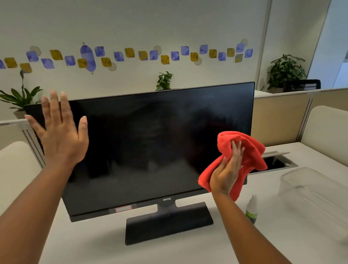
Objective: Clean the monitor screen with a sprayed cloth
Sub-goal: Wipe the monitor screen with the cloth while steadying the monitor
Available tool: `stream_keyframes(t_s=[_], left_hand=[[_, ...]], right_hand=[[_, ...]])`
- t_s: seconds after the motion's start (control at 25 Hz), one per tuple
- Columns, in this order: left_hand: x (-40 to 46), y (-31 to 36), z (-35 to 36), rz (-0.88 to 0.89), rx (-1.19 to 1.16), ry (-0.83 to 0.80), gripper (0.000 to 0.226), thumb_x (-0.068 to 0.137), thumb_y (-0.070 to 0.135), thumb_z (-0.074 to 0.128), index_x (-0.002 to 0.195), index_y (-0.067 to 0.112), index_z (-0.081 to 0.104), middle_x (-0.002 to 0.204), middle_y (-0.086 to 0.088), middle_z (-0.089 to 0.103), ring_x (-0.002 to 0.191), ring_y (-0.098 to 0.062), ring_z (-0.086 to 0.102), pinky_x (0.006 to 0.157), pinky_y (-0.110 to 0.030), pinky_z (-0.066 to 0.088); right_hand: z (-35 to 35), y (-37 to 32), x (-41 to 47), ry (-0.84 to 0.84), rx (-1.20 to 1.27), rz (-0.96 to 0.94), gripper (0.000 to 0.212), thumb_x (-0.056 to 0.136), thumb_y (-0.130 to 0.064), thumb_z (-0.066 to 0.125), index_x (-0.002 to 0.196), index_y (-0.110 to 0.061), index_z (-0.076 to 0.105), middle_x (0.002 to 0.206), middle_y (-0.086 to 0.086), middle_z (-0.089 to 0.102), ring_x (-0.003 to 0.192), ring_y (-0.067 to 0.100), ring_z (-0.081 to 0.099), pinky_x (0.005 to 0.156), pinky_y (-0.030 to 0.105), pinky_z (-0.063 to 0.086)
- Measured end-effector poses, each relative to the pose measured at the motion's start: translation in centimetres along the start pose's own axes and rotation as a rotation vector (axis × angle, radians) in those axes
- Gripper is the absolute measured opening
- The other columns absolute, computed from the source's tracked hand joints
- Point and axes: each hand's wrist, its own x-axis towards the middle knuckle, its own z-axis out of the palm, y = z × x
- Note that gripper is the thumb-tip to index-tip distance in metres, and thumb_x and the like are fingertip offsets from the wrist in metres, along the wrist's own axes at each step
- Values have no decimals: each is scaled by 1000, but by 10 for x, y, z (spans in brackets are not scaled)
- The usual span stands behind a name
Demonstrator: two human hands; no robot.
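Upright on its flat black stand [169,222], the monitor [149,146] sits on the white surface [86,247] with its dark screen facing the person and its long axis running left to right, the right end angled a little farther away. Faint streaks show on the glass. The left hand [58,133] is raised flat with fingers spread, palm toward the monitor's upper left corner; whether it touches the frame cannot be told. The right hand [227,171] grips a bunched red cloth [245,154] in front of the screen's lower right part, fingers curled into the folds, with the cloth draping down past the wrist. Whether the cloth touches the glass is unclear. Just right of the stand, a small spray bottle [251,210] with a green label stands upright on the surface, partly behind the right forearm. Farther right lies a clear plastic bin [315,196].
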Motion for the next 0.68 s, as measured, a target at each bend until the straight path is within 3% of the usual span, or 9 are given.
stream_keyframes(t_s=[0.12,0.24,0.32,0.44,0.56,0.68], left_hand=[[3,-28,-8,-56,18,-46,63,89,44,18,144,15,5,156,-9,5,143,-26,-2,109,-61,-2],[6,-35,-12,-10,29,-79,61,89,42,20,143,13,12,154,-11,12,143,-27,2,109,-61,-1],[6,-34,-14,-3,24,-85,61,90,41,21,142,12,14,154,-12,14,143,-27,2,110,-60,-2],[5,-37,-14,-10,22,-93,59,91,40,22,143,13,13,154,-10,13,143,-26,0,110,-59,-5],[5,-38,-13,-14,20,-88,55,95,38,25,143,14,13,154,-9,13,143,-25,-1,109,-59,-7],[5,-39,-11,-10,27,-78,55,95,40,25,143,14,14,154,-8,15,143,-25,1,108,-61,-7]], right_hand=[[4,10,-8,-124,-120,145,47,98,-22,34,143,-16,20,154,13,19,143,35,10,108,69,12],[18,8,-37,-249,-285,103,53,94,-52,8,139,-23,4,155,14,12,142,38,3,107,71,8],[29,0,-57,-326,-316,48,64,87,-61,-3,139,-24,1,154,13,5,141,37,-2,104,72,5],[47,-12,-90,-375,-345,-93,63,92,-56,5,144,-22,-5,152,13,4,139,37,-4,102,75,4],[60,-23,-119,-437,-361,-295,62,93,-55,12,143,-32,-18,154,-2,-21,140,24,-23,105,65,-15],[76,-37,-148,-521,-419,-568,67,92,-49,26,145,-29,-10,153,-4,-27,141,23,-23,103,65,-18]])
